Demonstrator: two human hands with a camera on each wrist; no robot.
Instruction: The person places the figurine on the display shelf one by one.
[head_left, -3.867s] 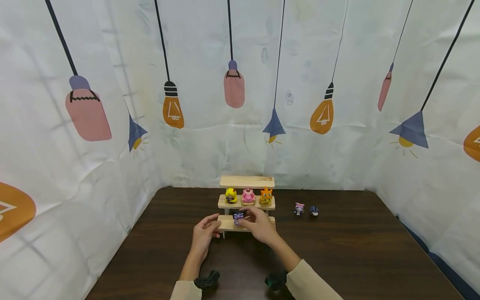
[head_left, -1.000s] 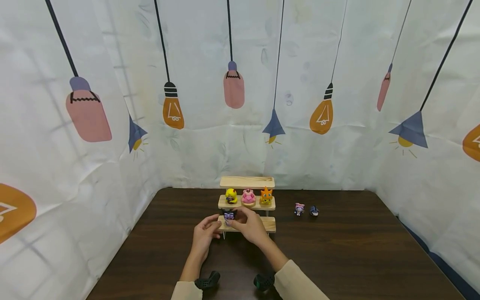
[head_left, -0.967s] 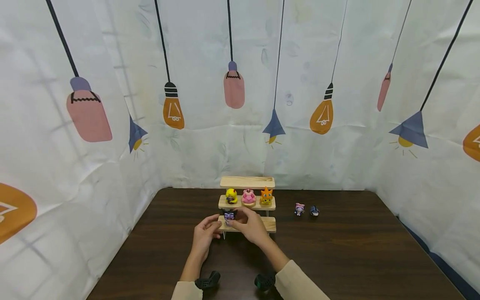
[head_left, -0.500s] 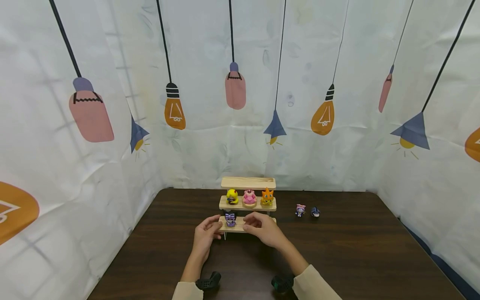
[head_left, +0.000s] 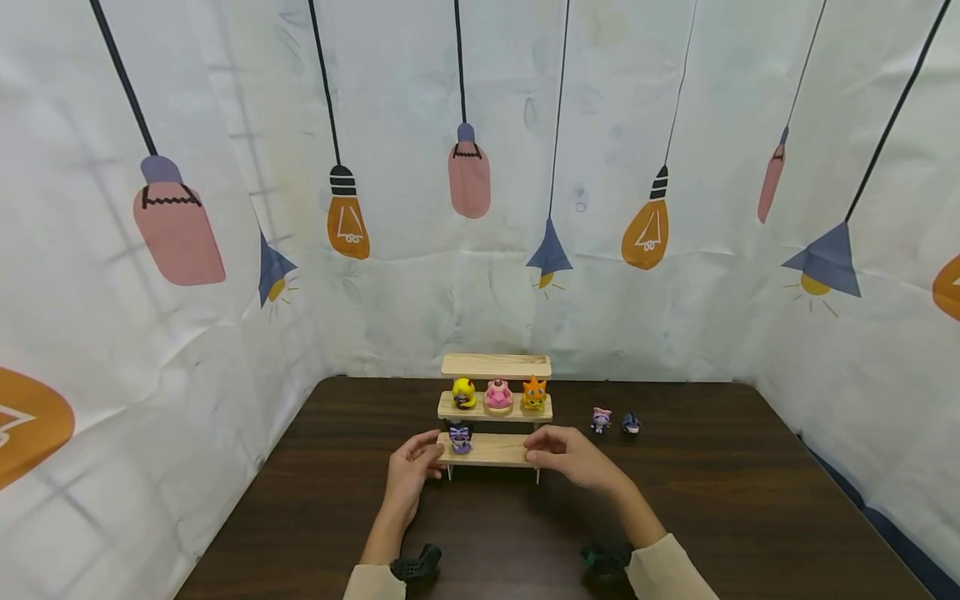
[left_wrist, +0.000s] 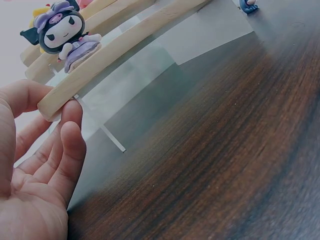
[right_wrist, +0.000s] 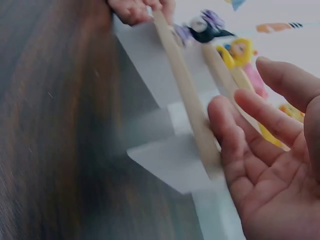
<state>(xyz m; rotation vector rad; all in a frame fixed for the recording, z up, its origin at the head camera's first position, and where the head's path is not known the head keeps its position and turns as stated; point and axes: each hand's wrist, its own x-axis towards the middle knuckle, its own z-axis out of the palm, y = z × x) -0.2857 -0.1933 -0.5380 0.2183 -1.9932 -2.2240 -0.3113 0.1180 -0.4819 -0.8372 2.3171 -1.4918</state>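
Wooden three-step shelf [head_left: 495, 451] sitting mid-counter [head_left: 675, 517], about half stocked by the look of it. Middle step already full: yellow figure [head_left: 463, 392], pink figure [head_left: 497, 393], orange figure [head_left: 534, 392] lined up side by side. Bottom step just got its first one, a purple-and-black figure [head_left: 460, 436] standing upright near the left end, clear of both hands. Top step bare. Left hand [head_left: 409, 468] pinching the left end of the bottom plank, thumb on top and fingers [left_wrist: 67, 145] underneath. Right hand [head_left: 573, 456] beside the right end with a loose, relaxed grip, holding nothing, fingertips [right_wrist: 225, 130] right at the plank edge, can't tell if actually touching. Off to the right, well apart from the shelf: a small pink-eared figure [head_left: 598, 417] and a dark blue figure [head_left: 630, 423] out on the counter, so probably those two left to go up.
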